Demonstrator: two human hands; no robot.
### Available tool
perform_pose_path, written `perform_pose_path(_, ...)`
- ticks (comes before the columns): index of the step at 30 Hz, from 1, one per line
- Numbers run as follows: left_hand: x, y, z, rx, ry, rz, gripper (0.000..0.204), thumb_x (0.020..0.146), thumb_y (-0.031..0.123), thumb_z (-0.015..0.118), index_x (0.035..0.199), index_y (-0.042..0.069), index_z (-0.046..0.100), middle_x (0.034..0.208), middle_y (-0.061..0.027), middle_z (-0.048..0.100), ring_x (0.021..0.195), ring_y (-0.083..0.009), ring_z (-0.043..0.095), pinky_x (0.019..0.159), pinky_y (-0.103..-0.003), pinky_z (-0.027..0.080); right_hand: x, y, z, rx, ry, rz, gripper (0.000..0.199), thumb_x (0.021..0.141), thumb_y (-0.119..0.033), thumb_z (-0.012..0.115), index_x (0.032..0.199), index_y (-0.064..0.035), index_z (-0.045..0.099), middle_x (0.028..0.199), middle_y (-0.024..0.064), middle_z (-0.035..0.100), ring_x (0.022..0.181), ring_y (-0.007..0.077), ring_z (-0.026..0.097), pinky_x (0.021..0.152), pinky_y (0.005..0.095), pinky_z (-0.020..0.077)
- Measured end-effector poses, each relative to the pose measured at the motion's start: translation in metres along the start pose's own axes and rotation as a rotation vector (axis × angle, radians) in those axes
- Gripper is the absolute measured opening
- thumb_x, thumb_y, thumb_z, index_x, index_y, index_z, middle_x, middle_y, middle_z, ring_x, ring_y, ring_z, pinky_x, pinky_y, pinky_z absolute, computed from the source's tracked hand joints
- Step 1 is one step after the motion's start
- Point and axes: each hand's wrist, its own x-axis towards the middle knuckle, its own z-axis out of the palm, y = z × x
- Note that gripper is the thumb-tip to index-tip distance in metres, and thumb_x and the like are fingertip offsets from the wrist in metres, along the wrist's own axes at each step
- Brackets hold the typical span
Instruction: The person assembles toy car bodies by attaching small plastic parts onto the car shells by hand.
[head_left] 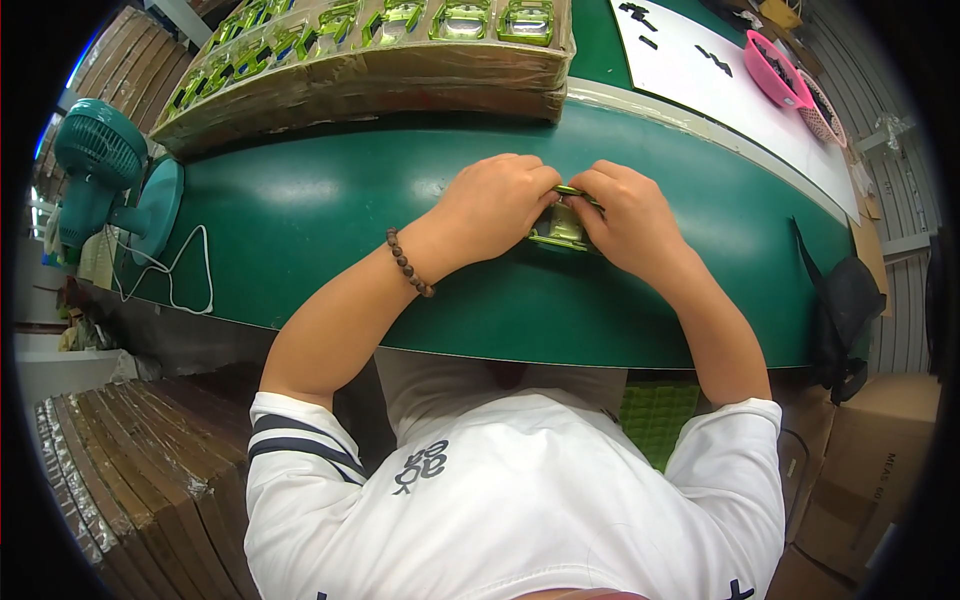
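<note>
Both hands meet over the green tabletop around a small lime-green plastic frame with a clear middle [560, 232]. My left hand [503, 203] pinches its left side, thumb and fingertips closed. From the other side my right hand [625, 213] grips its upper right part, fingers bent. A thin green edge shows between the fingertips at the top; I cannot tell whether it is a raised part of the frame or a separate piece. The fingers hide much of the frame. A dark beaded bracelet [403, 263] circles my left wrist.
Beyond my hands stands a cardboard tray [400, 85] of similar green frames. A teal fan [100, 150] with a white cable is at the left. A white board [690, 60] with small black pieces, a pink basket [775, 75] and a black strap-like item [845, 300] lie right.
</note>
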Motion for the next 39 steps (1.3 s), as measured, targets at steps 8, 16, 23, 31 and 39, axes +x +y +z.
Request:
perform_pose_path(8, 0.008, 0.002, 0.008, 0.031, -0.016, -0.006, 0.006, 0.077, 0.008, 0.059, 0.075, 0.003, 0.056, 0.071, -0.0116, 0.058, 0.071, -0.0317, 0.058, 0.062, -0.040, 0.046, 0.001, 0.001, 0.010, -0.099, 0.051, 0.019, 0.013, 0.070, -0.008, 0.062, 0.060, -0.0037, 0.054, 0.065, 0.0095, 0.053, 0.062, 0.0298, 0.056, 0.056, 0.0405, 0.0449)
perform_pose_path(16, 0.014, -0.001, 0.002, 0.029, -0.109, -0.011, 0.003, 0.070, 0.002, 0.057, 0.072, 0.003, 0.056, 0.073, -0.0117, 0.060, 0.073, -0.0319, 0.059, 0.064, -0.042, 0.048, 0.003, 0.001, 0.016, -0.023, 0.092, 0.087, 0.012, 0.070, -0.008, 0.061, 0.062, -0.0035, 0.054, 0.066, 0.0100, 0.054, 0.062, 0.0311, 0.056, 0.055, 0.0409, 0.0448)
perform_pose_path(23, 0.002, 0.007, 0.005, 0.038, -0.026, -0.064, 0.008, 0.082, 0.011, 0.058, 0.084, 0.004, 0.059, 0.077, -0.0099, 0.059, 0.076, -0.0306, 0.057, 0.065, -0.041, 0.046, -0.002, 0.002, 0.009, 0.031, 0.064, 0.094, 0.009, 0.074, -0.011, 0.062, 0.075, -0.0040, 0.057, 0.074, 0.0107, 0.055, 0.071, 0.0315, 0.057, 0.060, 0.0407, 0.0460)
perform_pose_path(31, -0.002, 0.009, 0.007, -0.053, 0.019, -0.054, 0.009, 0.081, 0.011, 0.059, 0.086, 0.004, 0.061, 0.077, -0.0104, 0.061, 0.076, -0.0297, 0.057, 0.067, -0.039, 0.046, -0.007, 0.000, 0.000, -0.113, 0.028, -0.039, 0.011, 0.074, -0.011, 0.065, 0.072, -0.0034, 0.057, 0.072, 0.0092, 0.055, 0.070, 0.0289, 0.056, 0.061, 0.0400, 0.0462)
perform_pose_path(39, 0.008, 0.010, 0.010, 0.065, 0.006, -0.097, 0.005, 0.078, 0.009, 0.060, 0.078, 0.004, 0.061, 0.072, -0.0103, 0.060, 0.070, -0.0308, 0.057, 0.063, -0.041, 0.046, 0.003, 0.004, 0.009, -0.098, 0.049, -0.010, 0.014, 0.070, -0.010, 0.064, 0.061, -0.0031, 0.055, 0.067, 0.0102, 0.054, 0.067, 0.0304, 0.056, 0.059, 0.0411, 0.0452)
